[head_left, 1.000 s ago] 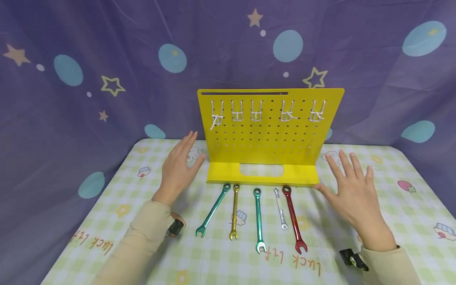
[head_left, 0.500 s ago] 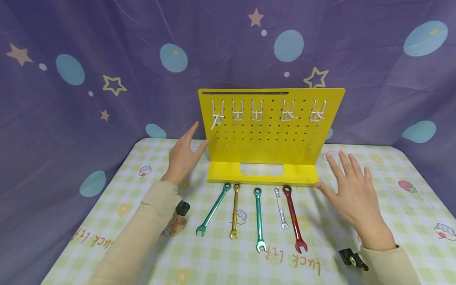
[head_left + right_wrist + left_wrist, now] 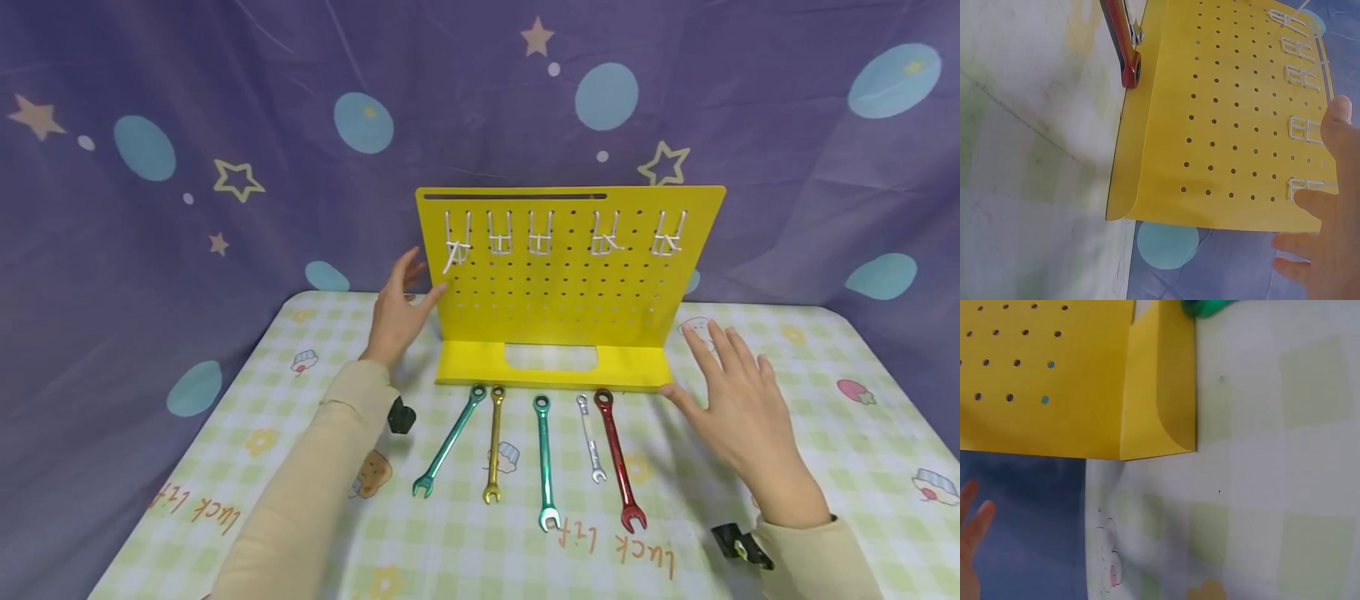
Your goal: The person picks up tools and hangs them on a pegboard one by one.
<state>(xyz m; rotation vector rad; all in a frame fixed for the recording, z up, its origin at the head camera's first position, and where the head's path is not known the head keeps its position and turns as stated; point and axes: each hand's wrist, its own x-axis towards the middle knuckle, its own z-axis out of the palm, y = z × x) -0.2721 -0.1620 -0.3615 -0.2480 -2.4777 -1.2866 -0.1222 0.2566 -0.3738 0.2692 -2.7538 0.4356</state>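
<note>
The board point(image 3: 557, 287) stands in the frame's centre, its face to the head camera, long axis left to right. Left hand point(image 3: 395, 321), beside its left edge, and right hand point(image 3: 738, 408) are loosely spread, holding nothing.

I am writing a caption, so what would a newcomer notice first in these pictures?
Probably the bright yellow pegboard first, standing in the middle with white hooks across its upper part. In front of it, five wrenches lie in a row: two green, one gold, one silver, one red. The left hand and right hand flank the pegboard.
</note>
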